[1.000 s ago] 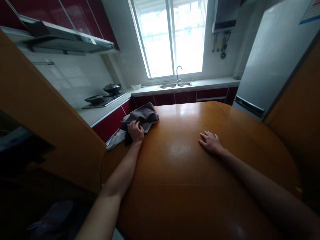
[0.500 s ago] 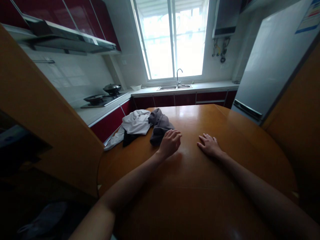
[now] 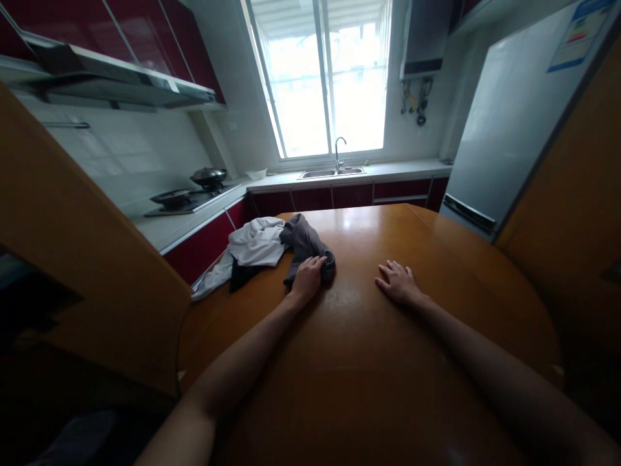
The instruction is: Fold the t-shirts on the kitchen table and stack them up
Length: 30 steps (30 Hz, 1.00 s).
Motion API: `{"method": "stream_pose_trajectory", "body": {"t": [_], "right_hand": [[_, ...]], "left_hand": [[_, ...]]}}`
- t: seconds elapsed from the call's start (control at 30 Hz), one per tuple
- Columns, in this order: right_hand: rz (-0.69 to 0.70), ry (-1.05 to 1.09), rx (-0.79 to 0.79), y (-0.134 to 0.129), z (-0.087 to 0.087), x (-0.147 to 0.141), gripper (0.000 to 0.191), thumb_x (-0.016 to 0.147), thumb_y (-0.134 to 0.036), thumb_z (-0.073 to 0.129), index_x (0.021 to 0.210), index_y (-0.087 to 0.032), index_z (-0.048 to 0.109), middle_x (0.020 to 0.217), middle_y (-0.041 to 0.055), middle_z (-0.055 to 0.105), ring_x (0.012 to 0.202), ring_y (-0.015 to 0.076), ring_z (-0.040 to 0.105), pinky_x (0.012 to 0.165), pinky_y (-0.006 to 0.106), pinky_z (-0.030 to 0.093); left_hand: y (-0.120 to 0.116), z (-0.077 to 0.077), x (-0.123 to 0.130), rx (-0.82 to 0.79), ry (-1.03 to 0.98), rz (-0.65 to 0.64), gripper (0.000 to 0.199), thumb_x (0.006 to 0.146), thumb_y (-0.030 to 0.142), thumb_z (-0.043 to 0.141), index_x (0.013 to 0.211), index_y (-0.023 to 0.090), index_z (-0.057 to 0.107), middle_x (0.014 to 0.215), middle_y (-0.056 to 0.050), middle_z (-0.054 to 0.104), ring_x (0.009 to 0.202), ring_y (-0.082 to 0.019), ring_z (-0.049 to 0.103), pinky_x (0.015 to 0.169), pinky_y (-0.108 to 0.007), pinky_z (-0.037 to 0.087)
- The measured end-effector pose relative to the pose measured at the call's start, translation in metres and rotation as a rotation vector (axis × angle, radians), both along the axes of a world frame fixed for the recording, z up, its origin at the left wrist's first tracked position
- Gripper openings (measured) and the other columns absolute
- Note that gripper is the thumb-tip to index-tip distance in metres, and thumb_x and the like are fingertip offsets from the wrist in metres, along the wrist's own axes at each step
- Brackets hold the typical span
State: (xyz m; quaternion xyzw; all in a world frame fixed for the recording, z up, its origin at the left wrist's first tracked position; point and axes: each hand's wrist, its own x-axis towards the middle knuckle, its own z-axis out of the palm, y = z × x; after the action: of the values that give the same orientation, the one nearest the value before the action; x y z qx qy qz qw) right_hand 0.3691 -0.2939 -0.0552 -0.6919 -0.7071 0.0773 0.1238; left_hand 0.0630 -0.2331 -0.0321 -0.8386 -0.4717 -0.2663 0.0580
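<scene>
Over on the far left, the range hood (image 3: 111,84) juts out above the stove (image 3: 198,202), where a low pan (image 3: 171,197) sits nearer and a lidded wok (image 3: 208,176) just behind it. Moving right, here's the white cloth (image 3: 257,239), bunched at the left edge of the wooden table (image 3: 359,323), one end trailing toward the near side, with a black cloth (image 3: 242,274) poking out from under it. Behind them, a white bowl (image 3: 257,175) stands on the counter (image 3: 402,168).

Now the grey cloth (image 3: 305,238)! It lies crumpled on the table, its far end against the white cloth, its near end meeting the left hand (image 3: 307,276). Those fingers curl over its near edge; whether they pinch the fabric or merely rest on it, I can't tell.

Past that, the sink (image 3: 317,174) and its tap (image 3: 336,153) sit below the bright window (image 3: 356,90). And the right hand (image 3: 398,285): palm down on bare wood, fingers spread, gripping nothing, well apart from the grey cloth. Farther right, the water heater (image 3: 425,39) hangs on the wall, and the tall fridge (image 3: 504,116) closes the line.
</scene>
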Motion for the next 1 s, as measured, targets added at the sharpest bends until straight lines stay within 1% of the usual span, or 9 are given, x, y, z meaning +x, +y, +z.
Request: {"method": "stream_pose_trajectory", "body": {"t": [0.13, 0.27, 0.4, 0.53, 0.6, 0.67, 0.8, 0.9, 1.0], "right_hand": [[-0.007, 0.035, 0.028, 0.001, -0.001, 0.000, 0.060, 0.097, -0.053, 0.045, 0.147, -0.020, 0.051, 0.161, 0.0149, 0.035, 0.151, 0.0312, 0.024, 0.119, 0.056, 0.016], [-0.074, 0.218, 0.156, 0.006, -0.001, 0.006, 0.049, 0.098, -0.044, 0.041, 0.135, -0.018, 0.060, 0.145, 0.0133, 0.057, 0.137, 0.0277, 0.047, 0.115, 0.048, 0.029], [-0.003, 0.428, 0.362, -0.002, 0.010, 0.001, 0.047, 0.097, -0.043, 0.041, 0.130, -0.015, 0.061, 0.128, 0.0142, 0.065, 0.119, 0.0255, 0.060, 0.103, 0.038, 0.044], [0.208, 0.427, 0.417, -0.031, 0.027, -0.026, 0.046, 0.096, -0.052, 0.047, 0.129, -0.022, 0.059, 0.118, 0.0108, 0.066, 0.106, 0.0254, 0.063, 0.093, 0.038, 0.049], [0.293, 0.360, 0.398, -0.047, 0.032, -0.045, 0.048, 0.093, -0.056, 0.054, 0.128, -0.024, 0.058, 0.116, 0.0099, 0.065, 0.104, 0.0260, 0.062, 0.091, 0.039, 0.049], [0.324, 0.307, 0.373, -0.056, 0.033, -0.061, 0.046, 0.089, -0.055, 0.060, 0.124, -0.024, 0.058, 0.114, 0.0098, 0.065, 0.105, 0.0270, 0.060, 0.090, 0.039, 0.048], [0.188, 0.416, 0.329, -0.052, 0.025, -0.074, 0.026, 0.088, -0.039, 0.061, 0.108, -0.023, 0.062, 0.103, 0.0085, 0.069, 0.096, 0.0262, 0.063, 0.082, 0.037, 0.049], [0.031, 0.672, 0.321, -0.030, 0.020, -0.056, 0.018, 0.089, -0.035, 0.052, 0.095, -0.022, 0.063, 0.089, 0.0061, 0.071, 0.081, 0.0227, 0.065, 0.072, 0.033, 0.051], [-0.151, 0.871, 0.417, -0.002, 0.018, -0.017, 0.020, 0.085, -0.036, 0.052, 0.082, -0.019, 0.062, 0.079, 0.0066, 0.070, 0.075, 0.0217, 0.065, 0.065, 0.030, 0.051]], "left_hand": [[-0.019, 0.002, 0.018, 0.079, 0.003, -0.267, 0.045, 0.093, 0.002, 0.042, 0.129, 0.020, 0.063, 0.131, -0.010, 0.065, 0.125, -0.021, 0.058, 0.109, -0.038, 0.047], [-0.061, 0.005, 0.045, 0.093, 0.144, -0.441, 0.051, 0.094, 0.006, 0.048, 0.141, 0.025, 0.054, 0.138, -0.010, 0.060, 0.128, -0.023, 0.056, 0.108, -0.038, 0.047], [-0.091, 0.031, 0.059, 0.093, 0.103, -0.345, 0.055, 0.097, 0.037, 0.058, 0.150, 0.031, 0.043, 0.143, -0.012, 0.055, 0.130, -0.032, 0.054, 0.110, -0.050, 0.042], [-0.070, 0.054, 0.044, 0.035, -0.124, -0.128, 0.043, 0.103, 0.039, 0.045, 0.143, 0.026, 0.050, 0.131, -0.010, 0.064, 0.114, -0.027, 0.064, 0.102, -0.042, 0.049], [-0.050, 0.048, 0.035, 0.005, -0.193, -0.040, 0.034, 0.102, 0.034, 0.046, 0.131, 0.022, 0.061, 0.121, -0.010, 0.068, 0.109, -0.026, 0.066, 0.098, -0.040, 0.051], [-0.033, 0.030, 0.029, -0.049, -0.207, -0.065, 0.029, 0.099, 0.033, 0.051, 0.119, 0.020, 0.068, 0.117, -0.010, 0.068, 0.112, -0.026, 0.064, 0.102, -0.039, 0.050], [-0.021, -0.008, 0.030, -0.179, -0.264, -0.166, 0.034, 0.101, 0.035, 0.047, 0.119, 0.018, 0.070, 0.131, -0.010, 0.063, 0.124, -0.024, 0.059, 0.109, -0.040, 0.047], [-0.019, -0.017, 0.030, -0.216, -0.335, -0.145, 0.034, 0.101, 0.037, 0.048, 0.116, 0.019, 0.072, 0.129, -0.009, 0.064, 0.120, -0.024, 0.061, 0.108, -0.040, 0.048], [-0.015, -0.016, 0.028, -0.204, -0.386, -0.130, 0.027, 0.093, 0.035, 0.061, 0.110, 0.018, 0.073, 0.122, -0.010, 0.067, 0.112, -0.025, 0.065, 0.103, -0.041, 0.051]]}}
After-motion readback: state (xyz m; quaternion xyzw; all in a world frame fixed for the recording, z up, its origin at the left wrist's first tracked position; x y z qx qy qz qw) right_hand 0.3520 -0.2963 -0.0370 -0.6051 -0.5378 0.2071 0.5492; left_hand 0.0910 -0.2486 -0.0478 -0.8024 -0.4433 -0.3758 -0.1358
